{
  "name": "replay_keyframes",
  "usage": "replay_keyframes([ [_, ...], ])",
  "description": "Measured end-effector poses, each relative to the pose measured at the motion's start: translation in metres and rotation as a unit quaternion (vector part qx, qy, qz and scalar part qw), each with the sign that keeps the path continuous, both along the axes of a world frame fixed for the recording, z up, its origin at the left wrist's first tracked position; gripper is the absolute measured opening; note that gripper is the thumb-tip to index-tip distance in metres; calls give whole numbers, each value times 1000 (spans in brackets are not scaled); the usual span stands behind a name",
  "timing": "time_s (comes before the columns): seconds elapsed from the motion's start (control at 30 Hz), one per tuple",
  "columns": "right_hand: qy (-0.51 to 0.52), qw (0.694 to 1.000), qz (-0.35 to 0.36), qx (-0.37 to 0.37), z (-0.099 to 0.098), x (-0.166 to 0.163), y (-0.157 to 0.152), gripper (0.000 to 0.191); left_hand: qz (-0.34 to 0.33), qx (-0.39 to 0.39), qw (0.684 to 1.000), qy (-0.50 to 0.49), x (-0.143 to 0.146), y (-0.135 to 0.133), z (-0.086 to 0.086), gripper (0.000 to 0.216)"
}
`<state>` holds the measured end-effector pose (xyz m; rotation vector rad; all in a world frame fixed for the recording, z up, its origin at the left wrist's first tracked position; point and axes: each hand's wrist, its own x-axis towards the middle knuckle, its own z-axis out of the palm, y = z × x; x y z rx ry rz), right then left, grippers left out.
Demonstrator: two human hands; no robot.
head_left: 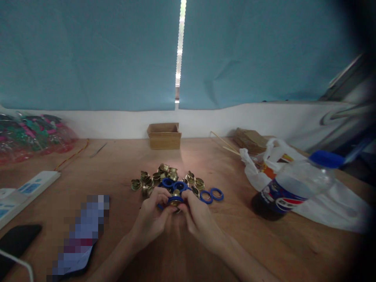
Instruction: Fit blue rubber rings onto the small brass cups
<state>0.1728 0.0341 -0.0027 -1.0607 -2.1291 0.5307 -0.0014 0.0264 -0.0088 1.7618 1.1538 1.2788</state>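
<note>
Between my two hands is a brass-coloured metal fitting with a blue ring point(175, 200) around it. My left hand point(155, 211) pinches its left side with thumb and fingers. On the opposite side my right hand point(196, 213) grips it the same way, so both hands are closed on it. Just beyond lies a loose heap of brass-coloured fittings point(145, 181). Several blue rings point(168, 183) lie among them, and two more blue rings point(216, 194) rest flat to the right of my right hand. My fingers partly cover the held fitting and the nearest rings.
A small open cardboard box point(165, 141) stands at the back. To the right, a cola bottle point(293, 188) leans over a white plastic bag point(331, 207). At left are a phone point(84, 239), a power strip point(29, 192), a black object point(17, 243) and plastic-wrapped goods point(35, 135).
</note>
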Motion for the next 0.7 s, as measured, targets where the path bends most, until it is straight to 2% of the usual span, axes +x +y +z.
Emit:
replay_keyframes([
  [0.3,0,1000,14,-15,14,1,-4,12,5,15,999,39,2,-4,8,15],
  [0.47,-17,999,13,-41,23,5,-3,15,-18,27,999,40,-2,-2,9,14],
  [0.7,-22,999,36,-22,23,8,3,22,-39,22,997,62,-6,0,8,28],
])
